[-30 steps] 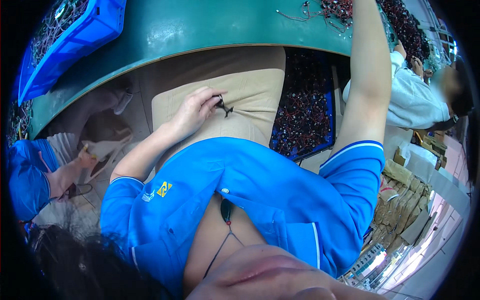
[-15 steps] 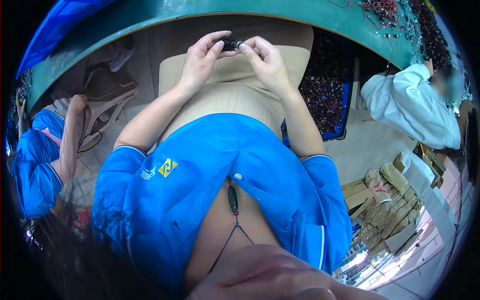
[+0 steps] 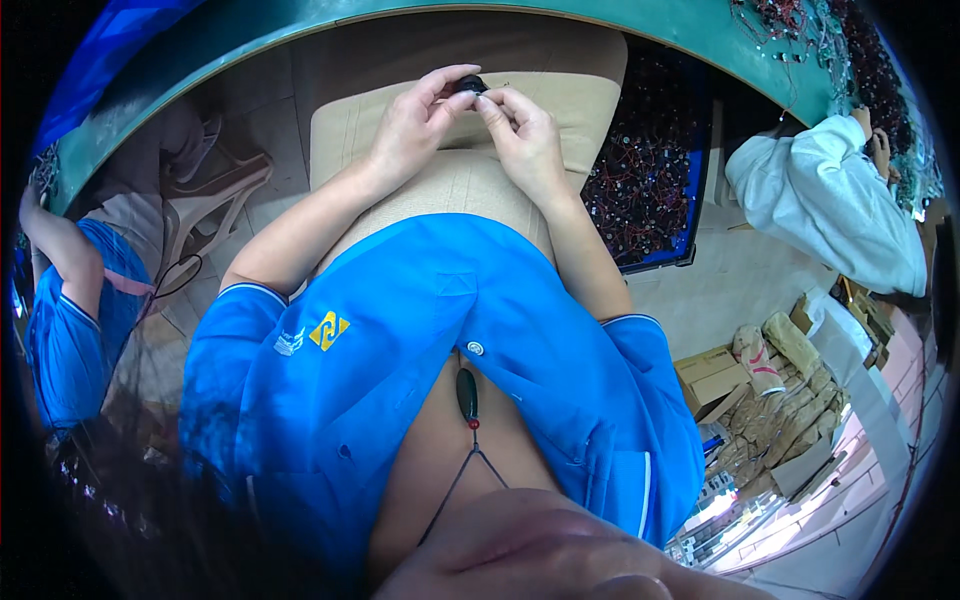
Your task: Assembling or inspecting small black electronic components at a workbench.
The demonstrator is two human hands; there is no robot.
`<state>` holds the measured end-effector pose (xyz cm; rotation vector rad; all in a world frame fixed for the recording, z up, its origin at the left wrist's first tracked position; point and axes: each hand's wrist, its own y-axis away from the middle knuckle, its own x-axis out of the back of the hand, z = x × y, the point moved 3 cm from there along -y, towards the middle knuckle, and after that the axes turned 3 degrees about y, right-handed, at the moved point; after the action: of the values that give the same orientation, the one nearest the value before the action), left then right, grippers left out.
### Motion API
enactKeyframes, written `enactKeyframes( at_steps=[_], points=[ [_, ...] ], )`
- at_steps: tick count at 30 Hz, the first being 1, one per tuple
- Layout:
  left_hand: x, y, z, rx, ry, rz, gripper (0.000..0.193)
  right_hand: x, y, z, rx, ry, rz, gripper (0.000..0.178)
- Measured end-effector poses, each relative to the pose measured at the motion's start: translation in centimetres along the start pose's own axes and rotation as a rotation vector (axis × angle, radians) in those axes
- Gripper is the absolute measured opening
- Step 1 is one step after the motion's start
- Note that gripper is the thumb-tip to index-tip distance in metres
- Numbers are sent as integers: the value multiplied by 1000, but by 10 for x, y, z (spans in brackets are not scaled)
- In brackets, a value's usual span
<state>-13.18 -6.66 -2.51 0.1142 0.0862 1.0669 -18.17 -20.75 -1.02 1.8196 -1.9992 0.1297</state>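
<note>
A small black part (image 3: 474, 86) is held between my two hands above my lap; its exact kind is too small to tell. My left hand (image 3: 422, 112) grips it from the left, with thumb and forefinger bent round it. From the right, my right hand (image 3: 517, 122) pinches at its near side with thumb and fingertips. The fingers hide much of the part. Both hands stay just short of the green table (image 3: 400, 18) in front of me, over my beige trousers (image 3: 450, 170).
To my right stands a blue-rimmed crate (image 3: 640, 190) of small dark parts with red wires. More wired parts (image 3: 785, 25) lie on the table's right. Co-workers sit at left (image 3: 75, 300) and right (image 3: 825, 205). Cardboard boxes (image 3: 712, 378) and brown sacks (image 3: 790, 400) lie behind at right.
My hands have drawn closer together around the black part, and the right hand has moved slightly left. The left co-worker's arm has shifted toward the table.
</note>
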Motion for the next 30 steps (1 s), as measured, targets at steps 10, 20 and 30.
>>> enactKeyframes(
  at_steps=[10,20,30],
  points=[
    [6,2,-6,32,-45,-28,33,2,0,-9,-69,236,-32,12],
    [10,-1,5,-20,-132,-12,30,-8,8,-11,280,461,103,10],
    [8,1,4,19,17,-43,26,-6,9,-14,196,399,95,10]
  ],
)
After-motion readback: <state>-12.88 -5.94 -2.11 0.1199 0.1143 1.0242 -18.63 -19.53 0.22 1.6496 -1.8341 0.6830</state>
